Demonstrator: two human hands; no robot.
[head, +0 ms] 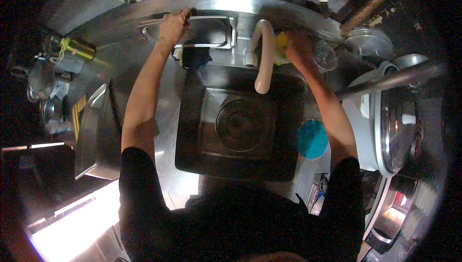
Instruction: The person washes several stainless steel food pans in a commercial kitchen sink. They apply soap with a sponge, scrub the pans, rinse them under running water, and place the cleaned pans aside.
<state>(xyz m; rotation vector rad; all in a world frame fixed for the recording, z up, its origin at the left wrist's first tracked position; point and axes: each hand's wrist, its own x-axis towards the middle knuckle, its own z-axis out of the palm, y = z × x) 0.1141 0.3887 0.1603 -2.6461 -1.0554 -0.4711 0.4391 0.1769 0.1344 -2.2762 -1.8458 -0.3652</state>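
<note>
Over the steel ledge behind the sink, my left hand (174, 26) reaches across the left part of a shallow rectangular steel pan (207, 33). Its fingers bend at the pan's far rim; whether they grip it is hard to see. To the right of the faucet (266, 56), my right hand (297, 47) is blurred, its fingers on a yellow sponge or cloth (280, 45). A clear round container (326, 54) is just right of that hand. Below both arms lies the dark sink basin (245, 125). A dark cloth (196, 57) hangs below the pan.
A teal round pad (312, 139) sits at the sink's right edge. Farther right are a large white-rimmed vessel (379, 125), a metal lid (370, 42) and a slanting pipe (393, 80). On the left are a yellow-green bottle (77, 48) and a leaning steel panel (97, 128).
</note>
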